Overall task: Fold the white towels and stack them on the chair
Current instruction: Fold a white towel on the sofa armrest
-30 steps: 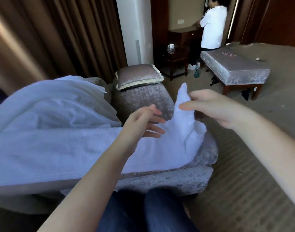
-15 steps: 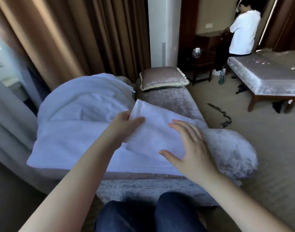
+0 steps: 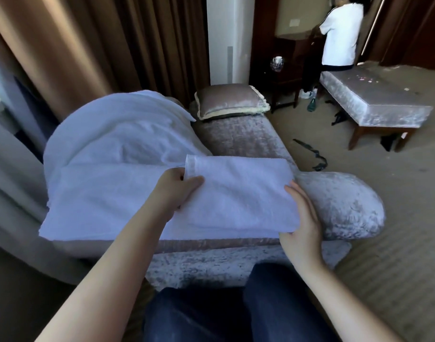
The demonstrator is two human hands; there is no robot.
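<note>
There are two hands, one folded white towel (image 3: 238,193) between them, one flat white towel (image 3: 98,213) spread under it, and one lumpy heap of white towels (image 3: 117,134) at the back of the chair; I cannot tell how many are in the heap. All of them lie on one soft purple-grey chair (image 3: 211,262). The folded towel sits on the chair's seat, with its long side going from left to right across the seat. Its short sewn edge is at the left end. The left hand (image 3: 177,191) comes in from the front of the chair and pinches that left end, thumb on top and fingers tucked under. The right hand (image 3: 301,223) stands on its side at the right end, next to the chair's round arm, with fingers straight and close together, pressed flat against the towel. One cushion (image 3: 231,102) lies past the back of the chair.
</note>
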